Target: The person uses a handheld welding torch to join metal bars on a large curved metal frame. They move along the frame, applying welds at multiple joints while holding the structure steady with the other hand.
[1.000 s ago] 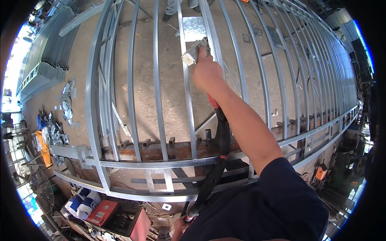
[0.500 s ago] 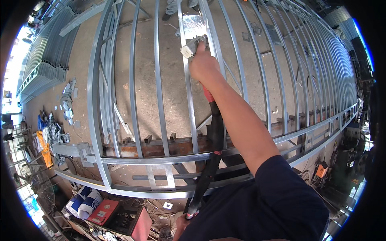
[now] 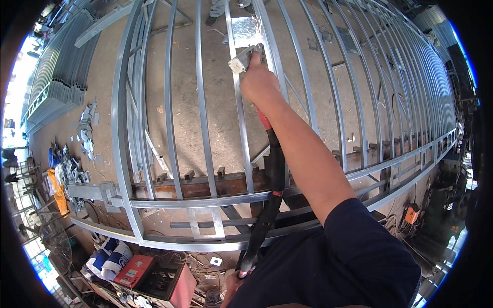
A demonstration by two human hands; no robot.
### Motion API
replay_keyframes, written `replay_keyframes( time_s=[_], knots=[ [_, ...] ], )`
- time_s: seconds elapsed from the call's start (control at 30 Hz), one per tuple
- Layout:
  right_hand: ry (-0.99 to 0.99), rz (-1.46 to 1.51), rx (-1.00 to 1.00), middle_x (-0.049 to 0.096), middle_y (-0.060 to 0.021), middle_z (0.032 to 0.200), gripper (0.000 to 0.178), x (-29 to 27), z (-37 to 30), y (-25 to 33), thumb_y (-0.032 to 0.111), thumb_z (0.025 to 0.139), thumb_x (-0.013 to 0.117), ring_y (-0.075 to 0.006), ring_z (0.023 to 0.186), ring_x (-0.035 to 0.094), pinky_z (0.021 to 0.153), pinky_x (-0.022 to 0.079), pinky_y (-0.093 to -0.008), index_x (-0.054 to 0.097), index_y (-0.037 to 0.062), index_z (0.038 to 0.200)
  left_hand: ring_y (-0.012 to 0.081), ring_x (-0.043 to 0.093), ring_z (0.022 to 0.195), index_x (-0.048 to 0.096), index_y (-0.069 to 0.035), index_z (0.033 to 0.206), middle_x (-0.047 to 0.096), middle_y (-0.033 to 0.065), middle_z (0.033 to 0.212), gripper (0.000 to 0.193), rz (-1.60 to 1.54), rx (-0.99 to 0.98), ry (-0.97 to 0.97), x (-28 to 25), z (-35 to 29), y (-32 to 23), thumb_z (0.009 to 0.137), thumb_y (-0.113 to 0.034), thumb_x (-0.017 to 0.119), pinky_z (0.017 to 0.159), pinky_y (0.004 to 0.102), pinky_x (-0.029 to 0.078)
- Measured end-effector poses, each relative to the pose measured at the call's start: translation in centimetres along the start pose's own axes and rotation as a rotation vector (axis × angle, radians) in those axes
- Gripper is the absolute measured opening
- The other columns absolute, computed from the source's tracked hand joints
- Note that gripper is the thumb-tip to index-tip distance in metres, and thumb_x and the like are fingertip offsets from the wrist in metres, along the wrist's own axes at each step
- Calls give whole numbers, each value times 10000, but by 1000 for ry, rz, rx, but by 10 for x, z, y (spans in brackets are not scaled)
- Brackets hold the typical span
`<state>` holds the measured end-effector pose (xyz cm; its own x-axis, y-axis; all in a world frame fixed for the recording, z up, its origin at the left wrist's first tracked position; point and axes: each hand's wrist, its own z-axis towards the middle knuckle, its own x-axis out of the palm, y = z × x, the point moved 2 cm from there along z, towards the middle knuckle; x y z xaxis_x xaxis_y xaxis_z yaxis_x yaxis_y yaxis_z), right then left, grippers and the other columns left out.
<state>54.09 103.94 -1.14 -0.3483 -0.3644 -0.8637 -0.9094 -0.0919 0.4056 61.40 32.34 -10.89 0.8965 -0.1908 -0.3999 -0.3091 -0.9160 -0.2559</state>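
My right hand (image 3: 260, 83) reaches far out over a frame of galvanized square bars (image 3: 203, 102), closed round a welding torch with a red handle (image 3: 265, 119). A pale boxy metal piece (image 3: 240, 62) sits at its fingers; whether it belongs to the torch I cannot tell. Just beyond lies a bright metal plate (image 3: 245, 30) between two bars, with glare and sparks at its right edge. The torch's black-sleeved cable (image 3: 272, 174) runs back toward my body. Low in view, my left hand (image 3: 233, 282) is closed round the cable's lower part, its fingers partly hidden.
A red machine (image 3: 132, 272) and blue-and-white rolls (image 3: 115, 261) stand at lower left. Stacked metal profiles (image 3: 56, 97) and offcuts (image 3: 87, 128) lie on the left floor. Another person's feet (image 3: 215, 13) are beyond the frame. An orange box (image 3: 411, 214) sits at right.
The spray of sparks beside the plate is smaller and dimmer. My right hand and the torch have shifted only very slightly to the left.
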Motion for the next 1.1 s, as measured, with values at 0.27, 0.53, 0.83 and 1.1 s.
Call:
replay_keyframes(
  time_s=[0.27,0.53,0.83,1.1],
  knots=[
    [5,-5,8,556,-329,1349,824,3,0,-3,126,896,637,-424,1171,661,958,554,-455,194,3,1580,383,734,874,790,-165,1014,760,159,868,565,-85,-6,-1,12,3,16,777,-678,771,715,477,547],
    [-73,27,-45,565,-338,1327,816,0,-14,-11,179,909,622,-435,1130,675,938,558,-473,202,3,1586,388,732,868,783,-142,982,752,173,861,512,-39,-3,-18,3,-4,0,788,-616,789,706,467,547],
    [-97,432,-168,700,-251,1087,820,-61,-71,-72,254,896,657,-467,993,693,873,569,-476,251,118,1595,370,749,828,776,-99,953,740,173,791,456,-93,-24,-142,1,-26,-23,812,-531,812,673,435,552],
    [-142,1258,125,653,-116,838,407,-167,-42,-221,352,990,666,-204,633,638,550,561,-390,575,0,1173,301,771,820,774,-57,992,740,172,779,372,-223,76,-115,37,-24,-73,825,-384,838,687,408,555]
  ],
)
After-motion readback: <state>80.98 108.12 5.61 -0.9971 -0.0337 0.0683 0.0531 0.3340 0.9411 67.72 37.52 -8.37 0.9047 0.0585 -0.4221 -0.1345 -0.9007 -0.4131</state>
